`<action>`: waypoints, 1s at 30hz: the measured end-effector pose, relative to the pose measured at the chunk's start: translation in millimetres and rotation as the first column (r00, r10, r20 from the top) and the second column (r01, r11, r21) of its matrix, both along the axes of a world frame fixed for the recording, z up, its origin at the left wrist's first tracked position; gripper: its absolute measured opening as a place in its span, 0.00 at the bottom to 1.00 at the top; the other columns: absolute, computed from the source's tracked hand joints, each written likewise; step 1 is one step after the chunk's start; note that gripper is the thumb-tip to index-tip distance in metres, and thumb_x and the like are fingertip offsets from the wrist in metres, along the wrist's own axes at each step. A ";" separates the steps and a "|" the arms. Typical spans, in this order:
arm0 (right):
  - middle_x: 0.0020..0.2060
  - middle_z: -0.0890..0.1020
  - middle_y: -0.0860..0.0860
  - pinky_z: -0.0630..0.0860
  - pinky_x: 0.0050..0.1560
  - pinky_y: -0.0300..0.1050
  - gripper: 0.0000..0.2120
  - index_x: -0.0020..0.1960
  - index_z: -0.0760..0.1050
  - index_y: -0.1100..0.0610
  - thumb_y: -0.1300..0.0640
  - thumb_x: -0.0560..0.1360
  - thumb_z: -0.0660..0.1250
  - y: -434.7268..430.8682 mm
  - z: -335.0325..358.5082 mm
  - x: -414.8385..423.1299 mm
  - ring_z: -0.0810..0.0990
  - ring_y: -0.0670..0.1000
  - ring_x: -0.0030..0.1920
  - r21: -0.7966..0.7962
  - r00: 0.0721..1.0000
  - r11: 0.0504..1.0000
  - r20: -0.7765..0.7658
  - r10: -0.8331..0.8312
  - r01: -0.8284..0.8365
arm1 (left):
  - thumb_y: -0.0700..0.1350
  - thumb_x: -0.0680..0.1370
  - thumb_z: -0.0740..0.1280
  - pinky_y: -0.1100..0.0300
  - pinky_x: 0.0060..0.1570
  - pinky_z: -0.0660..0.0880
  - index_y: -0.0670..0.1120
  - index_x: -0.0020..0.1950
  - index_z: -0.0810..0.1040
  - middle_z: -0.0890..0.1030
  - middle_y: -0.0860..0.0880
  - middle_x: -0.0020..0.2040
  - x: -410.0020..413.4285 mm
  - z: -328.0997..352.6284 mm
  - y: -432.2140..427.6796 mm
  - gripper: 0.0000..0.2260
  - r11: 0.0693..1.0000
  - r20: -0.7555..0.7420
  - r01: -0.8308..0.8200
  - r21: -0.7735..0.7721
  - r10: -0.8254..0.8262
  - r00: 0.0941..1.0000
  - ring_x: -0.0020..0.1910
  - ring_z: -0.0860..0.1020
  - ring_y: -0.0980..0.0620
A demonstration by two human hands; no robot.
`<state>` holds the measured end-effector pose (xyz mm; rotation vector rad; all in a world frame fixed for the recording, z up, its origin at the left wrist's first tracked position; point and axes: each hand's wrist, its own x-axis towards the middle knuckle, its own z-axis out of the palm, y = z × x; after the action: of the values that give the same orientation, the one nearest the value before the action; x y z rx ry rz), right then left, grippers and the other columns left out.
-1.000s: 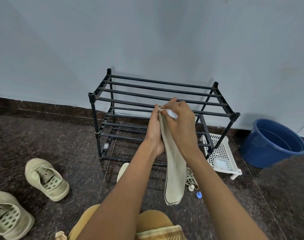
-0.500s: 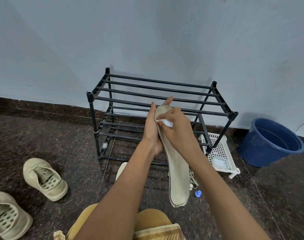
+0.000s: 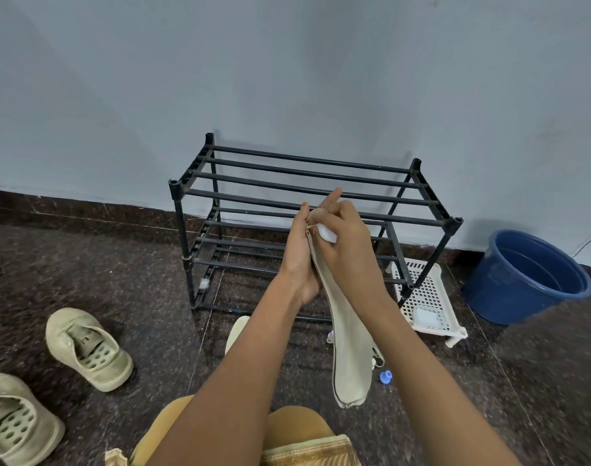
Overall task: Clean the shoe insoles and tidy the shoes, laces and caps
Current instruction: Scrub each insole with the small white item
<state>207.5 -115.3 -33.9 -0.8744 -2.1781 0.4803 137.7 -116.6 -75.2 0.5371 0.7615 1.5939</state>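
A beige insole [image 3: 349, 358] hangs upright in front of me. My left hand [image 3: 299, 257] backs its upper part, fingers straight along it. My right hand [image 3: 346, 247] pinches a small white wipe [image 3: 327, 233] and presses it on the insole's top end. Two pale green shoes lie on the floor at the left, one shoe [image 3: 87, 348] further in and the other shoe [image 3: 13, 422] at the frame edge. A second insole [image 3: 236, 332] shows behind my left forearm. Laces [image 3: 376, 356] and a blue cap [image 3: 385, 377] lie by the insole's lower end.
A black two-tier shoe rack [image 3: 307, 193] stands against the wall. A white perforated tray [image 3: 425, 297] leans at its right foot. A blue bucket [image 3: 529, 277] stands at the far right. My knees in yellow cloth [image 3: 297, 428] fill the bottom middle.
My right hand slid the wipe down the insole's top part and then back up toward its tip. The insole's lower end swung slightly to the right.
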 end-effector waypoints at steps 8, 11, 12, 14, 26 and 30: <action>0.44 0.70 0.51 0.61 0.45 0.20 0.09 0.51 0.79 0.64 0.68 0.73 0.64 1.6 -1.1 15.0 0.69 0.46 0.46 -0.070 0.989 0.996 0.128 0.070 -0.061 | 0.59 0.81 0.46 0.62 0.36 0.76 0.54 0.65 0.74 0.81 0.54 0.37 -1.7 -3.1 2.1 0.22 0.998 -0.008 0.012 0.063 -0.011 1.000 0.36 0.80 0.57; 0.43 0.69 0.51 0.62 0.43 0.21 0.08 0.50 0.79 0.63 0.67 0.73 0.65 1.6 -0.2 17.0 0.69 0.47 0.44 -0.099 0.988 0.993 0.131 0.080 -0.068 | 0.58 0.82 0.46 0.63 0.35 0.76 0.55 0.64 0.75 0.80 0.53 0.34 -1.1 -0.6 1.4 0.21 0.997 -0.015 -0.003 0.072 0.004 1.000 0.35 0.79 0.57; 0.42 0.70 0.52 0.62 0.43 0.21 0.07 0.50 0.79 0.63 0.67 0.73 0.65 1.8 -0.8 16.9 0.68 0.47 0.44 -0.095 0.989 0.994 0.135 0.067 -0.054 | 0.58 0.82 0.46 0.63 0.35 0.76 0.55 0.64 0.75 0.79 0.53 0.34 -1.6 -0.6 1.3 0.21 0.997 -0.010 -0.010 0.070 0.011 1.000 0.34 0.79 0.57; 0.43 0.71 0.53 0.62 0.44 0.20 0.08 0.50 0.79 0.64 0.67 0.73 0.65 2.1 -2.1 15.3 0.69 0.46 0.44 -0.059 0.991 0.998 0.124 0.041 -0.034 | 0.58 0.82 0.46 0.63 0.35 0.76 0.55 0.64 0.74 0.78 0.52 0.33 -1.9 1.4 0.8 0.22 0.997 0.021 0.000 0.083 -0.002 1.000 0.34 0.78 0.57; 0.52 0.75 0.58 0.62 0.56 0.24 0.11 0.55 0.76 0.66 0.69 0.75 0.60 -5.4 4.1 -2.9 0.72 0.45 0.53 -0.075 1.000 0.997 0.007 -0.022 0.022 | 0.57 0.82 0.46 0.64 0.39 0.77 0.53 0.69 0.70 0.83 0.56 0.41 0.4 2.5 -1.4 0.22 0.998 0.056 0.004 0.069 -0.008 0.998 0.42 0.82 0.59; 0.48 0.74 0.54 0.60 0.45 0.18 0.10 0.54 0.78 0.63 0.67 0.75 0.63 -2.0 1.2 5.3 0.69 0.45 0.49 -0.122 0.995 0.992 0.095 0.034 -0.022 | 0.57 0.82 0.45 0.64 0.35 0.76 0.54 0.66 0.72 0.81 0.54 0.34 -0.7 0.2 0.8 0.21 0.996 0.081 -0.017 0.085 0.010 0.997 0.34 0.80 0.58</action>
<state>212.8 -117.3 -32.7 -0.9505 -2.2711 0.6002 137.0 -115.8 -75.0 0.5275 0.6402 1.6560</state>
